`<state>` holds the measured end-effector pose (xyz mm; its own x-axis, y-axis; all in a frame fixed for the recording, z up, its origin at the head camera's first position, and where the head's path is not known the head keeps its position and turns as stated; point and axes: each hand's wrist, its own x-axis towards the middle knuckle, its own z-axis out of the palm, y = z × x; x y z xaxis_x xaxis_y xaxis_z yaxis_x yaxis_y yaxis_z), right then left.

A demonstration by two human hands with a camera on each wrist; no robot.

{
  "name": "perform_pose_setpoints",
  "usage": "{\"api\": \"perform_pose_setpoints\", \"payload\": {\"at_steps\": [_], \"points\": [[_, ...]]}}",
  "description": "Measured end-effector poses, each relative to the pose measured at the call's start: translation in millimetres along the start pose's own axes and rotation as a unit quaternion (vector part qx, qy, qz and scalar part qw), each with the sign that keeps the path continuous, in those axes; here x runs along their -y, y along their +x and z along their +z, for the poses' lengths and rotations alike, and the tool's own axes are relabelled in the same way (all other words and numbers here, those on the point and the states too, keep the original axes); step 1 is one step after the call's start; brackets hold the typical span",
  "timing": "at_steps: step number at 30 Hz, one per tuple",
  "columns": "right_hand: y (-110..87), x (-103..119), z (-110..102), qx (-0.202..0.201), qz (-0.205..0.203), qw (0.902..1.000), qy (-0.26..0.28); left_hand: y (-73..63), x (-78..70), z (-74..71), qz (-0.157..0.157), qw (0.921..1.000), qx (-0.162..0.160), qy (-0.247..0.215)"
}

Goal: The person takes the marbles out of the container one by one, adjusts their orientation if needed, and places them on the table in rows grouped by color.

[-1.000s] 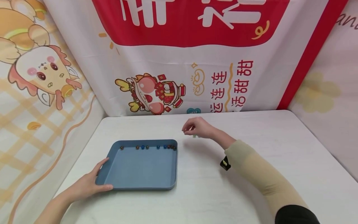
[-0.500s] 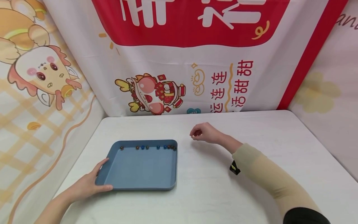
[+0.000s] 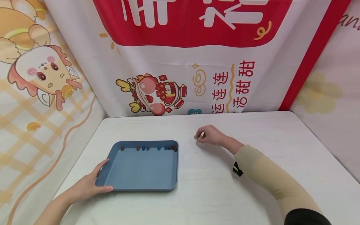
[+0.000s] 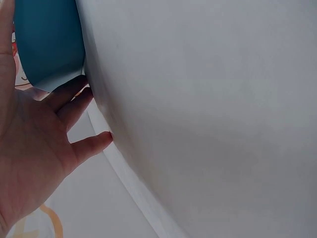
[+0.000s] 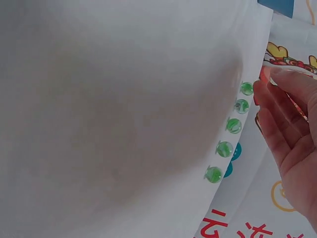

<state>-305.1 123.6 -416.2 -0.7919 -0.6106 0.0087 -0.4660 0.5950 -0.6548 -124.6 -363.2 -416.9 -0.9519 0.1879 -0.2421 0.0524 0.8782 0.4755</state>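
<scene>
At the left of the table lies a blue-grey tray (image 3: pixel 143 170). My left hand (image 3: pixel 84 188) rests against its left side, thumb along the front rim at the corner; in the left wrist view, extended fingers (image 4: pixel 74 109) touch the tray's outer wall. My right hand (image 3: pixel 212 135) is low over the table, right of the tray. The right wrist view shows several clear green-swirled marbles (image 5: pixel 225 149) in a row on the table. Thumb and bent fingertips are right at the end marble (image 5: pixel 247 89), with a gap between thumb and forefinger.
Brown and blue marbles (image 3: pixel 143 148) lie along the tray's back wall. A printed cloth (image 3: pixel 168 62) hangs behind the white table (image 3: pixel 225 193), with cloth walls (image 3: pixel 28 125) on both sides. A black band (image 3: pixel 237 168) shows under the right sleeve.
My right hand has moved rightward and slightly closer to me, its fingers now at the green marbles. The left hand and the tray have stayed put.
</scene>
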Motion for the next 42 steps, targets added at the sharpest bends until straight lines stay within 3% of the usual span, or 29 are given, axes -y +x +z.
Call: {"api": "perform_pose_setpoints", "payload": {"at_steps": [17,25,34,42], "points": [[14.8,-3,14,0.032,0.047,0.9942,-0.092,0.7,1.8,0.3,0.002,1.0,-0.004,0.007],[17.3,-5,18,0.032,0.03,0.9915,-0.122,-0.4,1.8,1.2,-0.003,1.0,-0.003,0.006],[14.3,6,8,0.01,0.025,0.9933,-0.112,-1.4,1.1,0.8,0.0,1.0,-0.001,0.001],[15.9,31,-14,0.013,0.007,0.9961,-0.087,-0.6,1.6,0.9,0.002,1.0,-0.005,0.004]]}}
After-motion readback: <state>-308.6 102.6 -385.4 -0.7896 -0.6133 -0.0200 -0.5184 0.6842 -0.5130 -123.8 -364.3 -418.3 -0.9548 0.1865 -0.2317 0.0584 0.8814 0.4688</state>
